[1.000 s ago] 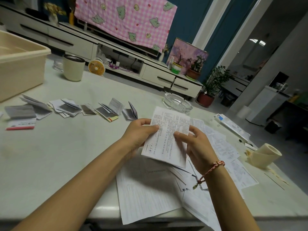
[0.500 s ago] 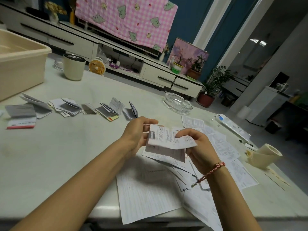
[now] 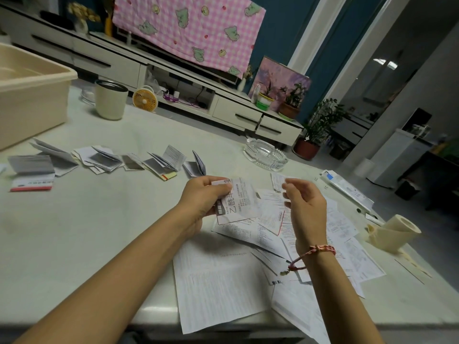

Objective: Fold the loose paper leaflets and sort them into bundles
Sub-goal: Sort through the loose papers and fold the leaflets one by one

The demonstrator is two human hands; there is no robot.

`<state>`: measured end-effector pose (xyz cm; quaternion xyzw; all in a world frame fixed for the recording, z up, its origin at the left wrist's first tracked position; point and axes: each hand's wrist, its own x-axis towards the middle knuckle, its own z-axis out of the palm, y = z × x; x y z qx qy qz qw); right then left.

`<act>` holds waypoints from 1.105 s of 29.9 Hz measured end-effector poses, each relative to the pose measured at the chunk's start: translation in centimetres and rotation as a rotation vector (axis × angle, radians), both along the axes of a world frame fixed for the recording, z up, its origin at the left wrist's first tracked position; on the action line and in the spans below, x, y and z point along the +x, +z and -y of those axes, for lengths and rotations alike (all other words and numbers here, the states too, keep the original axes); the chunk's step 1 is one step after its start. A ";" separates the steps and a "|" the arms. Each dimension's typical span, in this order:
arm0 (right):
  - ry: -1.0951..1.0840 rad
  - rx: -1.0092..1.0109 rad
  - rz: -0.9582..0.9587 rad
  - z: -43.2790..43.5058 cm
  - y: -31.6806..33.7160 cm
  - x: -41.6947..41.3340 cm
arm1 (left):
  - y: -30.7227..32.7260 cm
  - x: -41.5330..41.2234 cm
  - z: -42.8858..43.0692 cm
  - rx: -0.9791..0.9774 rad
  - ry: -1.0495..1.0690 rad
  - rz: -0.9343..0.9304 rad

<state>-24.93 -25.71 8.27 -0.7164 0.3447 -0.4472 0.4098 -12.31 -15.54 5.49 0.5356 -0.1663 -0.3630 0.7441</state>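
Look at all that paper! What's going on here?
Someone is folding paper leaflets at a table. The left hand pinches a folded leaflet, while the right hand hovers open beside it, holding nothing. A heap of flat sheets lies under the hands, not yet folded, and a row of folded leaflets sits farther left on the table.

Pale, glossy table (image 3: 74,232) strewn with paper.
A row of folded leaflets (image 3: 106,160) runs across its left part, with a red-edged booklet (image 3: 32,184) at the left end. Loose printed sheets (image 3: 218,281) overlap in a heap at the near edge, some hanging over it. A beige tub (image 3: 29,103) and a cream mug (image 3: 110,100) stand far left, a glass ashtray (image 3: 267,153) mid-back, and a long white packet (image 3: 347,191) and a cream roll (image 3: 395,232) on the right.
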 end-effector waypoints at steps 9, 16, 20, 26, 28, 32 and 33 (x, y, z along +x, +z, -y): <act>0.422 0.190 -0.280 -1.6 -1.9 1.2 | -0.1 -0.9 0.7 -0.091 -0.090 -0.045; 0.458 0.474 -0.173 -1.5 -2.0 1.2 | -0.7 -0.7 0.9 -0.057 -0.058 -0.110; 0.468 0.453 -0.223 -1.1 -2.1 0.9 | -1.0 -0.4 0.8 -0.018 -0.086 -0.012; 0.392 0.469 -0.206 -1.2 -2.7 1.7 | -1.8 -0.2 1.1 0.015 0.038 0.097; 0.369 0.517 -0.167 -1.1 -2.8 2.4 | -2.0 0.2 1.1 -0.003 0.109 0.020; 0.341 0.552 -0.171 -0.7 -3.2 4.0 | -2.6 1.0 0.9 0.008 0.210 -0.049; 0.331 0.550 -0.176 -0.5 -3.4 4.6 | -2.9 1.3 0.9 0.036 0.233 -0.061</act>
